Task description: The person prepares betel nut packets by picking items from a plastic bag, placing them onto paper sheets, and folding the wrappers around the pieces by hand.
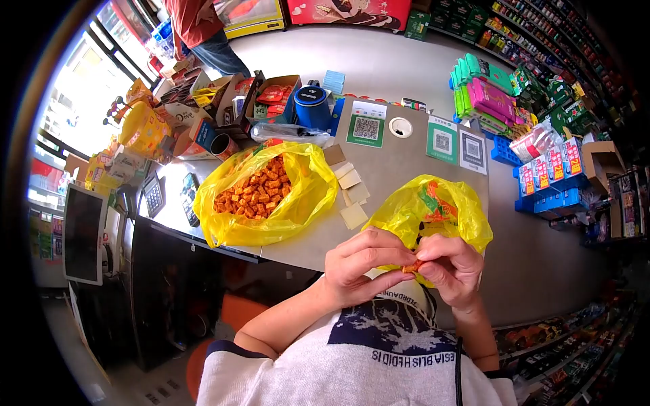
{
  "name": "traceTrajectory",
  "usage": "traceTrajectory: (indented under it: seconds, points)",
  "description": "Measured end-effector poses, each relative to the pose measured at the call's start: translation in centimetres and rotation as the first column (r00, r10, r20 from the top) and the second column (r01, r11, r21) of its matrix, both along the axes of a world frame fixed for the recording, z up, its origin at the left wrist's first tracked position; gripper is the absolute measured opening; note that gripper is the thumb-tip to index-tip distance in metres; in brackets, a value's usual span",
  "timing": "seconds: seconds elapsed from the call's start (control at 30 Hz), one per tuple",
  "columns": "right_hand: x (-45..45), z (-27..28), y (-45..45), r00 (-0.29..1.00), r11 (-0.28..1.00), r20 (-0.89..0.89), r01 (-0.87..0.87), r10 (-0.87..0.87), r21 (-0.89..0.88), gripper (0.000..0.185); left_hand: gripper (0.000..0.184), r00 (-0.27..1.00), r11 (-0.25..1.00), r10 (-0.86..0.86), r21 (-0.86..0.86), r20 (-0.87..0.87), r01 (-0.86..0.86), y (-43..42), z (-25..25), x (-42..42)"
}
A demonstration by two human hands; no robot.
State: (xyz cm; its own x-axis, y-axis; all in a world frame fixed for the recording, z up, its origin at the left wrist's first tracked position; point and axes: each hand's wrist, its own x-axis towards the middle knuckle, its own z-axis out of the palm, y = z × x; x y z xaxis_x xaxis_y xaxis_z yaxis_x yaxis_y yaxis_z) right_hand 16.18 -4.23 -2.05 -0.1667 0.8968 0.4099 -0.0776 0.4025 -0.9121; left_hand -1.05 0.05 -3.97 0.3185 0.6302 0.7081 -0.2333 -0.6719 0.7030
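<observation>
My left hand (371,265) and my right hand (450,269) meet in front of my chest, fingertips pinched on a small orange-brown piece (412,268). Just beyond them a yellow plastic bag (474,215) with a red and green print stands open on the grey counter; my fingers hide part of its front. To the left lies a larger yellow bag (308,196), spread open around a heap of orange-brown cubes (254,193). Several cream paper squares (353,215) rest between the two bags.
QR code cards (366,128) lie along the counter's far side. Behind the large bag are a blue canister (313,107) and boxes of packets (276,95). A calculator (154,195) and a monitor (84,233) are at left. Another person (196,30) stands beyond the counter.
</observation>
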Motion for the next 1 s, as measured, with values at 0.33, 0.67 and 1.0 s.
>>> traceTrajectory:
  seconds: [0.33, 0.67, 1.0]
  points:
    - [-3.0, 0.2, -0.4, 0.934, 0.812, -0.318, -0.055, -0.164, -0.582, 0.011, 0.020, 0.985, 0.972, 0.138, 0.206, -0.102, -0.115, 1.4, -0.3, -1.0]
    - [-5.3, 2.0, -0.1, 0.772, 0.541, -0.464, -0.188, -0.435, -0.820, 0.016, 0.023, 0.980, 0.968, 0.135, -0.193, -0.149, -0.163, -0.6, 0.0, -1.3]
    - [-3.8, -2.1, -1.3, 0.943, 0.743, -0.314, -0.130, -0.113, -0.657, 0.026, 0.020, 0.968, 0.979, 0.205, 0.024, -0.143, -0.204, -0.4, 0.4, -1.2]
